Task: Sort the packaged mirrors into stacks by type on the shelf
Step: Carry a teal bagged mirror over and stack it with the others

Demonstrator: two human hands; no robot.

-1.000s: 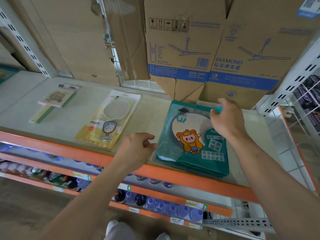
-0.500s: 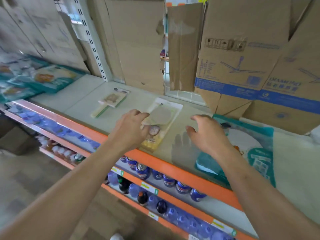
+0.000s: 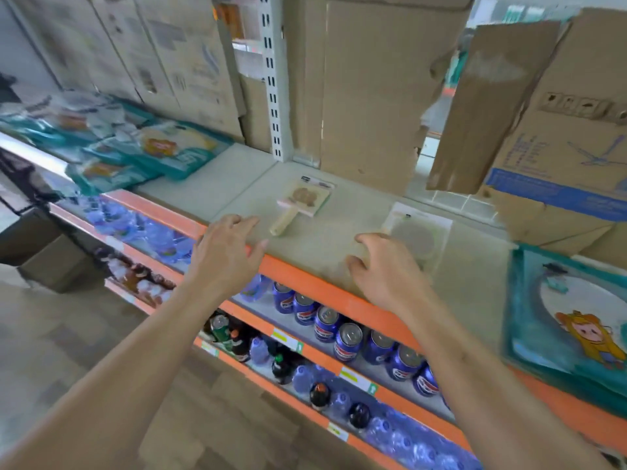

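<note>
Left hand point(image 3: 225, 256), right hand point(image 3: 385, 271): fingers spread, loosely bent, holding nothing, over shelf point(image 3: 322, 242) front edge. Handled mirror pack point(image 3: 303, 203) lies just beyond left fingertips. Clear round-mirror pack point(image 3: 419, 234) beside right fingers. Teal mirror stack point(image 3: 570, 320) far right, teal pile point(image 3: 149, 147) far left.

Cardboard boxes point(image 3: 366, 96) stand at the back, blue soda cans point(image 3: 347, 340) and dark bottles point(image 3: 359, 415) sit lower down
</note>
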